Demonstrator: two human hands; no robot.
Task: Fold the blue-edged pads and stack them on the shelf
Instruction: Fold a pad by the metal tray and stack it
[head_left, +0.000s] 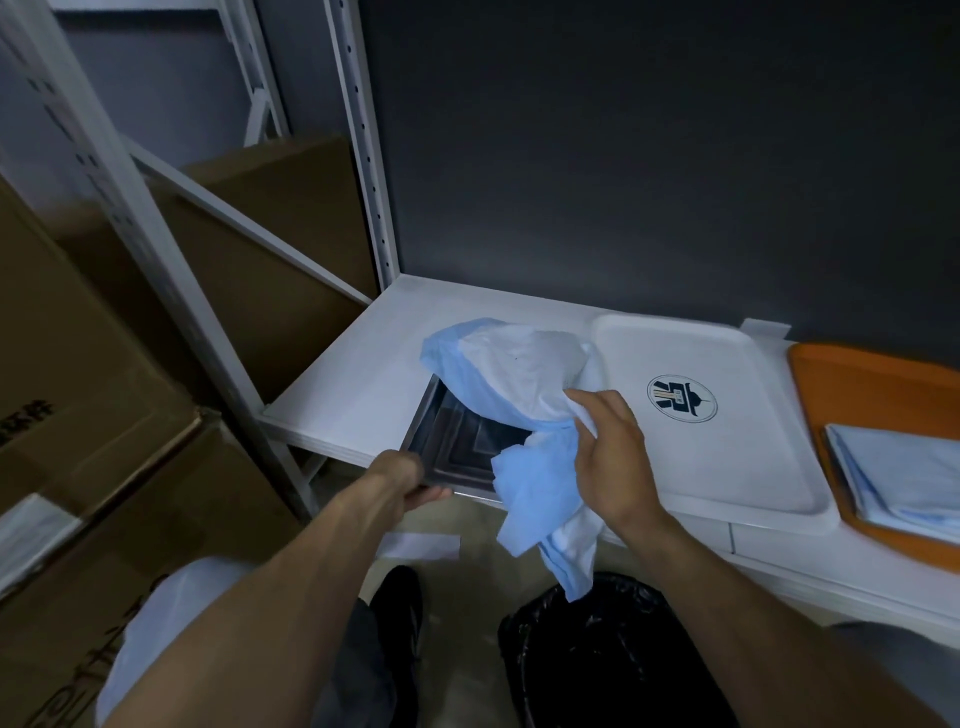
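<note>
A crumpled white pad with blue edging (511, 379) lies bunched over a dark metal tray (457, 441) on the white shelf (353, 374). Part of the pad hangs down past the shelf's front edge. My right hand (613, 452) grips the pad near its middle, fingers curled into the fabric. My left hand (410, 478) holds the near left corner of the metal tray at the shelf edge. Folded blue-edged pads (904, 478) lie stacked in an orange tray (831, 384) at the far right.
A white plastic tray (701, 467) with a round logo sits between the metal tray and the orange one. Cardboard boxes (93, 374) fill the racks at left. A bin lined with a black bag (613, 654) stands on the floor under the shelf edge.
</note>
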